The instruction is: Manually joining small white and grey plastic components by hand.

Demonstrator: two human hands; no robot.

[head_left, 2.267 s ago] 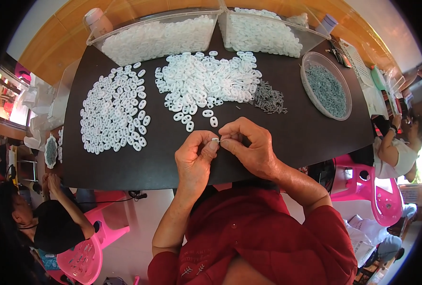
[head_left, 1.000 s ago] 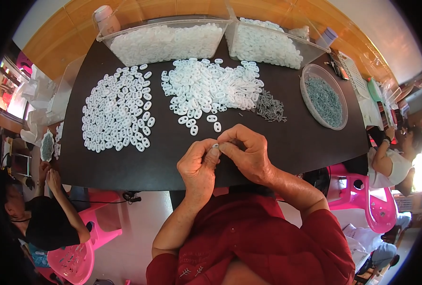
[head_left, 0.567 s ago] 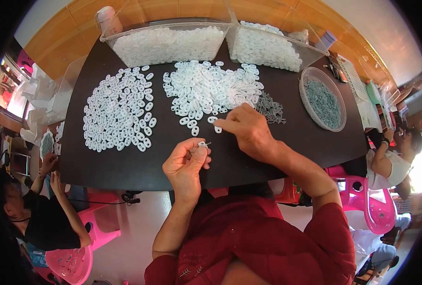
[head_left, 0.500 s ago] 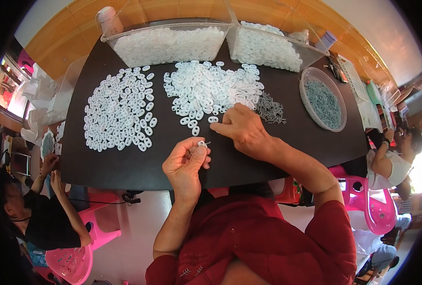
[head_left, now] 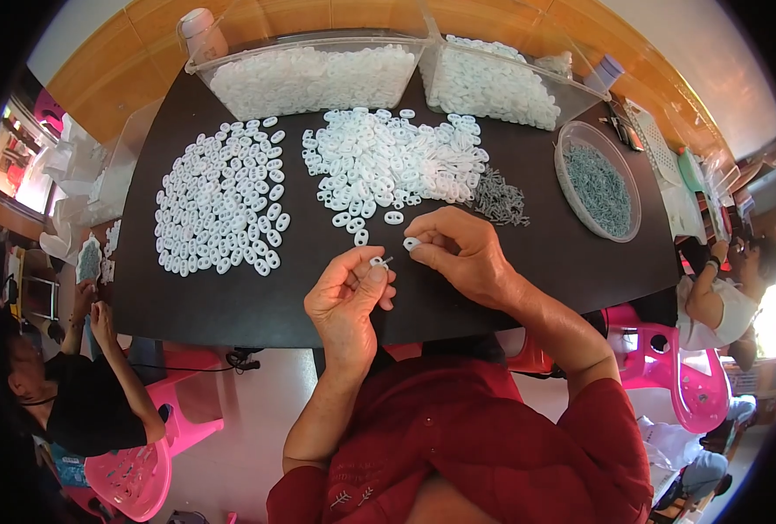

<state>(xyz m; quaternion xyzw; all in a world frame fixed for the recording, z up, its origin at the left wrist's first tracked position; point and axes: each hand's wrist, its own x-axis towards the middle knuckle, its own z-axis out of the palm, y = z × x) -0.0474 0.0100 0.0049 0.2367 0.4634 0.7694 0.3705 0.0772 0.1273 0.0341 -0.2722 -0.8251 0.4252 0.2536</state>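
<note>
My left hand (head_left: 346, 297) pinches a small white plastic piece (head_left: 377, 261) between thumb and fingers, and a thin grey screw (head_left: 388, 258) sticks out of its right side. Just to the right, my right hand (head_left: 468, 259) grips a white oval two-hole piece (head_left: 412, 244) by its edge. The two pieces are close together but apart, above the dark table (head_left: 231, 310). Beyond my hands lies a heap of white oval pieces (head_left: 388, 162), with a small pile of grey screws (head_left: 500, 199) at its right. More oval pieces (head_left: 216, 196) are spread in one layer on the left.
Two clear bins (head_left: 318, 115) of white pieces stand at the back. A round tub (head_left: 636, 210) of grey screws sits at the right, near dark-handled tools (head_left: 622, 131). Co-workers (head_left: 91, 393) sit at both sides on pink chairs (head_left: 130, 476).
My right hand has picked up a white oval piece near the heap's front edge and drawn it nearer my left hand. My left hand keeps its piece and has shifted slightly right.
</note>
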